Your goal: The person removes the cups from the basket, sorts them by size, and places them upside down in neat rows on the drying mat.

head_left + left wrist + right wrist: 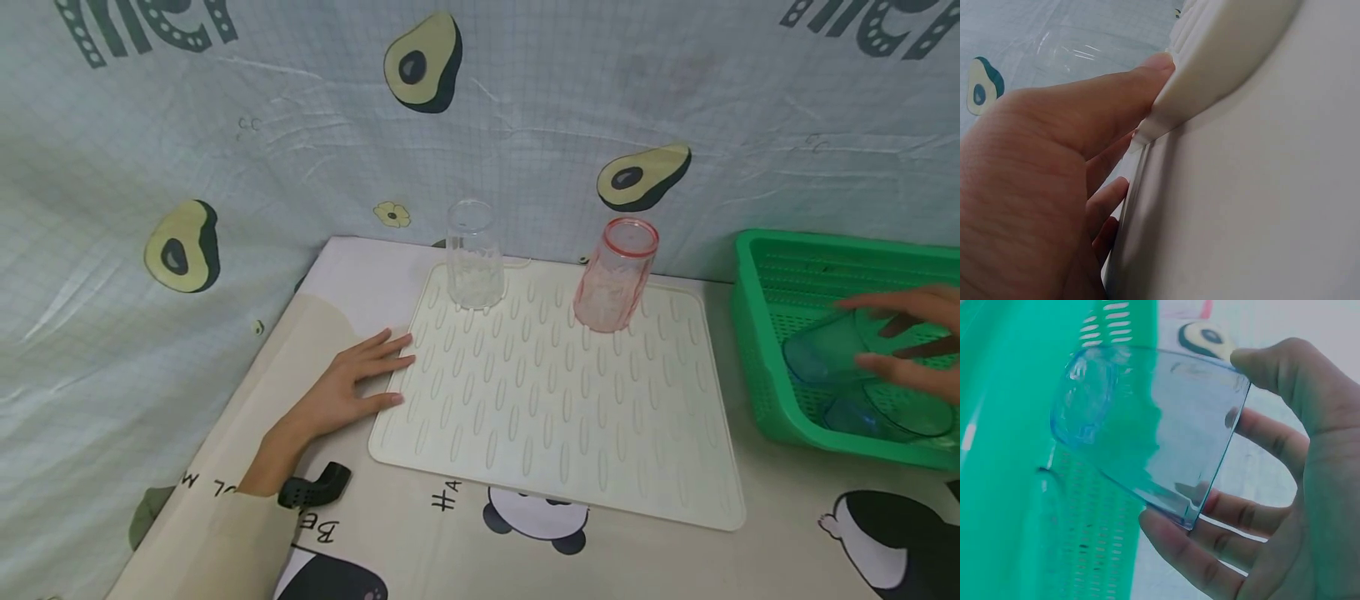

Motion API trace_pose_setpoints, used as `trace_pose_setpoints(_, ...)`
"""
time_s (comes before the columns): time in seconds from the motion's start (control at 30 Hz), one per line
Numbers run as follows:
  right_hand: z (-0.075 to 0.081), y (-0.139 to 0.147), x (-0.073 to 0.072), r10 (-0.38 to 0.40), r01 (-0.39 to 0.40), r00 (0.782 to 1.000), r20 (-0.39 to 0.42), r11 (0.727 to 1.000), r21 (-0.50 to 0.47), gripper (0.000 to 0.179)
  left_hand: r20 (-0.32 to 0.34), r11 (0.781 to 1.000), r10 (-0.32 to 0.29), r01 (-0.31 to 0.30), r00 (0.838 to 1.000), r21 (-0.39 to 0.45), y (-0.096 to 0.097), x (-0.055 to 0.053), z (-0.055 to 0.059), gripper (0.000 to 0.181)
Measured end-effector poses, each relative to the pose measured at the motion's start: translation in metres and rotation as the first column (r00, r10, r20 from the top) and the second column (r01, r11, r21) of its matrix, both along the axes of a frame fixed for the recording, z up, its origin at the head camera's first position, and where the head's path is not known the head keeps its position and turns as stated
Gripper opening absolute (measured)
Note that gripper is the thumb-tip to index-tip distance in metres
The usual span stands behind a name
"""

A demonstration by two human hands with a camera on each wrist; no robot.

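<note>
the right hand (1329, 456) grips a blue glass (1147, 412) by its rim over the green basket (759, 358); the left hand (341, 392), fingers spread, rests on the white mat (555, 408)'s left edge. a clear glass (476, 262) and a pink glass (615, 279) stand on the mat.

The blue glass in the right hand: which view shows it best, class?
Right wrist view: the blue glass appears large, base and rim visible. The head view shows it smaller, partly behind the right hand; the left wrist view omits it.
</note>
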State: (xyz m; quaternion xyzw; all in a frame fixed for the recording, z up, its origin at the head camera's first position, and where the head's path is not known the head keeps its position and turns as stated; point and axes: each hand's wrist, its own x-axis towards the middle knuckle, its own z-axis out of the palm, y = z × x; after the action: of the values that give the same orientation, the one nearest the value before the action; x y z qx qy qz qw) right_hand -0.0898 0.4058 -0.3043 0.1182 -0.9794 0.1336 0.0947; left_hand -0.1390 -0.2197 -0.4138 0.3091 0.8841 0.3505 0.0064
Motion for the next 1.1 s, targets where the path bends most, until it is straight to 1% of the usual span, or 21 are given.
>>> trace_pose_setpoints(0.07,0.003,0.001,0.0,-0.016,0.016,1.0,0.015,1.0,0.008,0.074,-0.003,1.0,0.001,-0.001,1.0,0.002,-0.001,0.0,0.0,0.052)
trace_pose_setpoints(0.2,0.012,-0.001,0.0,-0.056,0.054,0.995,0.087,0.998,0.026,0.081,-0.002,1.0,0.004,-0.004,1.0,0.007,-0.001,0.001,0.0,0.052)
trace_pose_setpoints(0.3,0.018,-0.006,0.0,-0.077,0.076,0.989,0.125,0.997,0.014,0.084,0.008,1.0,0.01,-0.01,1.0,0.006,-0.001,0.002,0.0,0.052)
trace_pose_setpoints(0.33,0.019,-0.008,0.0,-0.083,0.083,0.989,0.125,0.997,0.008,0.084,0.015,1.0,0.015,-0.015,1.0,0.004,-0.001,0.002,0.0,0.052)
trace_pose_setpoints(0.43,0.019,-0.012,0.002,-0.105,0.108,0.99,0.093,0.994,-0.024,0.084,0.038,1.0,0.031,-0.031,0.999,-0.002,0.001,0.002,0.0,0.054)
trace_pose_setpoints(0.5,0.018,-0.016,0.003,-0.105,0.109,0.992,0.065,0.991,-0.072,0.083,0.052,0.999,0.04,-0.04,0.998,-0.004,0.002,0.001,0.0,0.055)
trace_pose_setpoints(0.57,0.015,-0.021,0.005,-0.1,0.101,0.995,0.014,0.986,-0.129,0.08,0.069,0.999,0.049,-0.049,0.996,-0.006,0.003,0.001,0.001,0.056)
trace_pose_setpoints(0.63,0.013,-0.028,0.005,-0.079,0.071,0.997,-0.026,0.976,-0.208,0.077,0.08,0.998,0.057,-0.056,0.995,-0.012,0.005,0.002,0.003,0.056)
trace_pose_setpoints(0.7,0.009,-0.036,0.004,-0.065,0.042,0.994,-0.087,0.968,-0.248,0.074,0.084,0.998,0.068,-0.066,0.994,-0.022,0.006,0.002,0.005,0.056)
trace_pose_setpoints(0.77,0.012,-0.048,0.005,-0.047,0.008,0.991,-0.122,0.954,-0.3,0.07,0.087,0.996,0.086,-0.084,0.993,-0.033,0.008,0.003,0.008,0.056)
trace_pose_setpoints(0.8,0.016,-0.056,0.006,-0.032,-0.011,0.991,-0.129,0.946,-0.324,0.069,0.085,0.995,0.097,-0.093,0.992,-0.042,0.009,0.003,0.009,0.056)
trace_pose_setpoints(0.83,0.019,-0.063,0.008,-0.027,-0.021,0.99,-0.142,0.944,-0.329,0.068,0.087,0.994,0.106,-0.103,0.991,-0.045,0.01,0.004,0.011,0.056)
trace_pose_setpoints(0.93,0.031,-0.084,0.013,0.011,-0.066,0.99,-0.141,0.917,-0.393,0.066,0.066,0.991,0.128,-0.125,0.99,-0.043,0.016,0.005,0.017,0.057)
trace_pose_setpoints(1.0,0.033,-0.094,0.015,0.014,-0.064,0.992,-0.129,0.916,-0.396,0.066,0.047,0.992,0.128,-0.127,0.991,-0.025,0.021,0.006,0.023,0.058)
trace_pose_setpoints(1.1,0.032,-0.103,0.016,0.013,-0.054,0.995,-0.103,0.914,-0.403,0.066,-0.001,0.994,0.106,-0.106,0.994,0.023,0.031,0.008,0.032,0.058)
